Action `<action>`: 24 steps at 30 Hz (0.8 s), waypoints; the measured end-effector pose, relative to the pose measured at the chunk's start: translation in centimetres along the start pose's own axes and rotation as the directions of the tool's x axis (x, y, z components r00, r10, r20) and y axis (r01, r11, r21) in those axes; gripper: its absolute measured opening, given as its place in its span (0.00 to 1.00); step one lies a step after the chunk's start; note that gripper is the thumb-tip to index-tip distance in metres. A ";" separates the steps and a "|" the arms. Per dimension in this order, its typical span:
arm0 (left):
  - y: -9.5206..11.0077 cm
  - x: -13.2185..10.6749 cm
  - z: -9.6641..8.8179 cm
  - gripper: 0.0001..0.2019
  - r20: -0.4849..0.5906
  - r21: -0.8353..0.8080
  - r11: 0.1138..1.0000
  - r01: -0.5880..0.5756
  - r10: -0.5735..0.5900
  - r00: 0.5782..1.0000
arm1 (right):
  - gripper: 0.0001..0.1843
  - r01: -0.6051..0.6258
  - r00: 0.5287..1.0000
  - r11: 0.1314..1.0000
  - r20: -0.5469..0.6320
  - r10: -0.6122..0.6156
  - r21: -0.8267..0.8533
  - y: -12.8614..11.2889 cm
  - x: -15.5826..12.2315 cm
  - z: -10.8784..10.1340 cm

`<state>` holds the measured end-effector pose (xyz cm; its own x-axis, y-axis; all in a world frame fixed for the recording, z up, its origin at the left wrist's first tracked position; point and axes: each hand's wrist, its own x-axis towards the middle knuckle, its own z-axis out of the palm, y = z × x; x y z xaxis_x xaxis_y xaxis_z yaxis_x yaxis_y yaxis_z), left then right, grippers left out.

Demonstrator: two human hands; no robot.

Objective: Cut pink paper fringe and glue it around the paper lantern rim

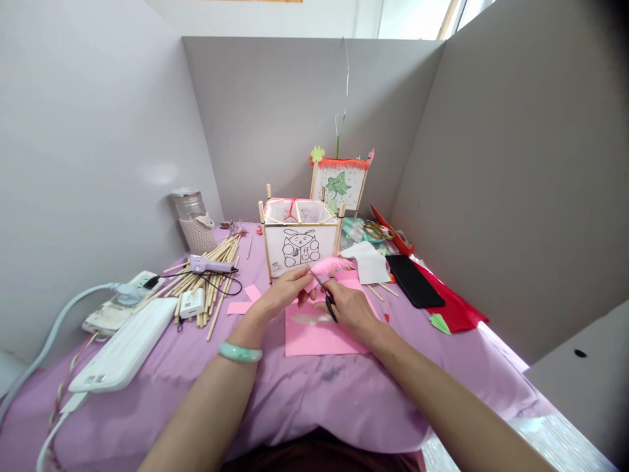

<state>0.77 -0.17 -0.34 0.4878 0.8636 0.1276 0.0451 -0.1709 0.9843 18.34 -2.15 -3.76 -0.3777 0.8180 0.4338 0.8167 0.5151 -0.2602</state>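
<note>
My left hand (285, 290), with a green bangle on its wrist, pinches a pink paper piece (330, 265) that has a fringed edge. My right hand (351, 307) grips small black scissors (324, 294), whose blades point into the pink piece. Both hands hover over a flat pink paper sheet (314, 334) lying on the purple tablecloth (304, 400). Just behind the hands stands a lantern frame (299, 239) of wooden sticks and white paper with a rabbit drawing.
A bundle of wooden sticks (211, 275) and a purple glue gun (209, 265) lie to the left, beside a white power strip (122, 351). A second lantern with a green leaf (339, 183) stands at the back. A black phone (414, 280) lies on red paper (457, 308) at right. Grey partitions enclose the table.
</note>
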 end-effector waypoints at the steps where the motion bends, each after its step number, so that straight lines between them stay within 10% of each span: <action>1: 0.0 0.0 0.0 0.12 0.003 0.007 1.000 -0.005 0.005 1.000 | 0.14 -0.002 1.000 1.000 -0.001 0.002 -0.003 0.0 0.0 0.0; 24: 0.0 0.2 -0.1 0.11 -0.111 -0.025 0.999 -0.027 0.024 0.993 | 0.16 0.034 0.998 0.999 0.054 -0.036 0.037 0.1 -0.3 -0.2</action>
<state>0.74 0.08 -0.33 0.3886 0.9066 0.1645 0.0103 -0.1828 0.9831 18.57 -2.38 -3.70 -0.4298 0.8119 0.3952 0.7870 0.5513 -0.2767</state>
